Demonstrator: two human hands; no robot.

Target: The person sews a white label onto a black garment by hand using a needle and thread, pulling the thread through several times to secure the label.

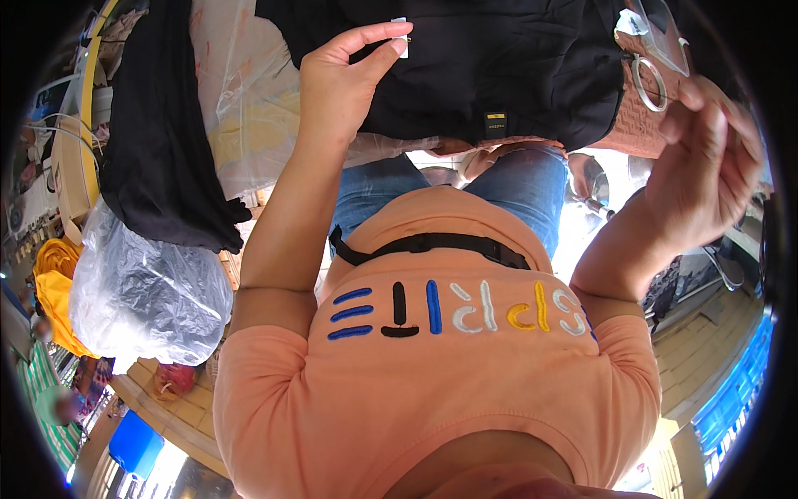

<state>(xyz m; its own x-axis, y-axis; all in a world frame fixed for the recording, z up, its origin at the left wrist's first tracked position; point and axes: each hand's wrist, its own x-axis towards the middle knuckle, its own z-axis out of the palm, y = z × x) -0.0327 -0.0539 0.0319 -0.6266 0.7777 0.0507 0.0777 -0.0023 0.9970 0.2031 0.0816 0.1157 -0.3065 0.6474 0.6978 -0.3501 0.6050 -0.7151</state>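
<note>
My left hand (353, 75) pinches a small white tag-like piece (401, 39) between thumb and forefinger, just above black cloth (490, 75) spread over the work surface. On the cloth's near edge lies a small black and yellow label (495, 125). My right hand (706, 166) is raised at the far right, off the cloth, blurred by motion. Its fingers are bent in toward the thumb; anything thin between them is too smeared to make out. Close by it are a white ring (649, 84) and a clear plastic object (665, 37).
Translucent plastic sheeting (241, 108) covers the surface left of the cloth. More black cloth (158, 125) hangs at the left, above a clear plastic bag (150, 291) and a yellow cloth (58, 274). A blue container (135, 443) stands on the floor at lower left.
</note>
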